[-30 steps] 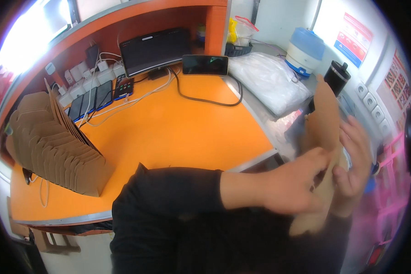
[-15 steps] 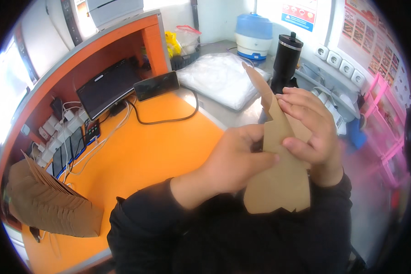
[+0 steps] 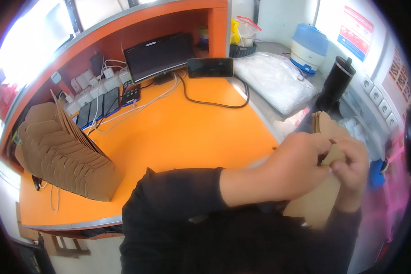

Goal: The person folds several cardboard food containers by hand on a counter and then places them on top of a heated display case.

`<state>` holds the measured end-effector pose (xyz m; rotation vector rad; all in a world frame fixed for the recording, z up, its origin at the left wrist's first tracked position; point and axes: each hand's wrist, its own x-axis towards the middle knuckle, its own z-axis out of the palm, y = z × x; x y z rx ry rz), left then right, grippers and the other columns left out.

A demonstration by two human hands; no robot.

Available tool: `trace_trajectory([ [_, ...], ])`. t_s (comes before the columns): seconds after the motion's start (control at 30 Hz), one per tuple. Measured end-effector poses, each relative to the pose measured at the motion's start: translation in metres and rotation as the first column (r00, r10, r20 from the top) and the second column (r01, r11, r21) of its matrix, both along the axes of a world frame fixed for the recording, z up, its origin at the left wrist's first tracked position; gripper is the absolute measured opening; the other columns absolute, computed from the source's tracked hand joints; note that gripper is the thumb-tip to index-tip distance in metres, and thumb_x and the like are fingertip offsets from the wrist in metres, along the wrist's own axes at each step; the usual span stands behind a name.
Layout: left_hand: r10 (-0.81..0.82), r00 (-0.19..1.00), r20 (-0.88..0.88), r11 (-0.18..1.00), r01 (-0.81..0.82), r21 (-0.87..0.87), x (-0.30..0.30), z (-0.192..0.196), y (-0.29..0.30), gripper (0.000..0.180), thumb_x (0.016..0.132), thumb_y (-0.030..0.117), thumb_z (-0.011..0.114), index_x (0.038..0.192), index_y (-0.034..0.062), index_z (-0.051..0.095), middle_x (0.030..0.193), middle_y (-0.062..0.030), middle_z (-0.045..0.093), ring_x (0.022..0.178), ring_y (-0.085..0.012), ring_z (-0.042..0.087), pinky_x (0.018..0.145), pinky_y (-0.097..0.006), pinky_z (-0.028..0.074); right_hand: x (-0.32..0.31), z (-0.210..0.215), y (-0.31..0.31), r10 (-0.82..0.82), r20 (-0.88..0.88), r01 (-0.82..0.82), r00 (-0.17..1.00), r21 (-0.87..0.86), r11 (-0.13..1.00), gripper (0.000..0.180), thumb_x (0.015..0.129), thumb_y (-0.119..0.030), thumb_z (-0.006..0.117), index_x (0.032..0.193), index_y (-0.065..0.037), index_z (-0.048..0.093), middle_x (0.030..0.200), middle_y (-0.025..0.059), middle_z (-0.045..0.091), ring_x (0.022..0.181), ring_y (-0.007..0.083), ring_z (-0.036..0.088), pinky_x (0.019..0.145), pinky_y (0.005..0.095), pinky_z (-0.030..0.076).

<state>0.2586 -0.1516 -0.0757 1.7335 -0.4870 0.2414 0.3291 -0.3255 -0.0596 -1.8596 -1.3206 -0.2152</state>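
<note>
The two hands come close together, fingertips almost meeting, with the card (image 3: 316, 200) pinched between them in the air past the worktop's right edge. The left hand (image 3: 297, 160) grips it from the left, thumb and fingers bent; the right hand (image 3: 353, 160) nips a folded tab at its upper part. The card's broad brown panel hangs below the fingers. Scalloped brown flaps (image 3: 328, 123) rise behind the hands; whether they belong to the same card, I cannot tell.

On the orange worktop (image 3: 187, 137), a stack of folded cartons (image 3: 75, 157) leans at the left end, near the front left corner. Phones (image 3: 97, 108) lie along the back edge, left of a monitor (image 3: 160, 57). A propped phone (image 3: 210, 68) stands at the back right corner, a black cable (image 3: 213, 104) looping before it. Beyond the right edge lie a white plastic pack (image 3: 275, 82) and, nearer the right hand, a black tumbler (image 3: 338, 78).
</note>
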Motion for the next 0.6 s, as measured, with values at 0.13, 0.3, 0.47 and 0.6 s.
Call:
trace_trajectory([
  [0.13, 0.124, 0.968, 0.220, 0.992, -0.127, -0.002, 0.006, -0.011, 0.002, 0.011, 0.073, 0.009, 0.061, 0.077, 0.0001, 0.055, 0.057, -0.0069, 0.048, 0.053, -0.0078, 0.046, 0.049, -0.024, 0.039, 0.005, -0.007, 0.002, -0.011, 0.028, 0.011, 1.000, -0.005, 1.000, 0.031, 0.072, -0.030, 0.062, 0.072, 0.001, 0.059, 0.068, 0.0095, 0.059, 0.060, 0.0211, 0.055, 0.054, 0.0284, 0.040],
  [0.3, 0.246, 0.786, 0.568, 0.968, -0.227, -0.105, 0.019, -0.001, 0.009, 0.019, 0.074, 0.010, 0.062, 0.089, 0.0031, 0.053, 0.070, -0.0063, 0.053, 0.062, -0.0092, 0.050, 0.057, -0.023, 0.043, 0.001, -0.006, -0.022, -0.354, 0.278, 0.230, 0.893, 0.394, 0.890, 0.031, 0.078, -0.029, 0.055, 0.080, 0.001, 0.059, 0.074, 0.0108, 0.060, 0.062, 0.0267, 0.055, 0.060, 0.0314, 0.043],
  [0.47, -0.112, 0.993, 0.029, 0.751, 0.104, -0.652, 0.053, -0.022, 0.028, 0.048, 0.083, 0.041, 0.048, 0.109, 0.0014, 0.045, 0.101, -0.0090, 0.050, 0.086, -0.0177, 0.049, 0.079, -0.030, 0.040, 0.011, -0.034, 0.007, -0.159, 0.431, -0.181, 0.888, 0.646, 0.741, 0.025, 0.082, -0.031, 0.049, 0.075, -0.007, 0.053, 0.073, 0.0047, 0.054, 0.084, 0.0281, 0.050, 0.076, 0.0410, 0.040],
  [0.6, -0.727, 0.684, 0.064, 0.343, 0.442, -0.829, 0.053, -0.029, 0.008, 0.080, 0.080, 0.067, 0.021, 0.118, -0.0009, 0.041, 0.116, -0.0133, 0.048, 0.105, -0.0194, 0.047, 0.091, -0.032, 0.035, 0.010, -0.028, 0.006, 0.095, 0.469, -0.374, 0.878, 0.548, 0.748, 0.026, 0.081, -0.035, 0.050, 0.068, -0.012, 0.050, 0.082, 0.0014, 0.048, 0.097, 0.0275, 0.045, 0.086, 0.0462, 0.036],
])
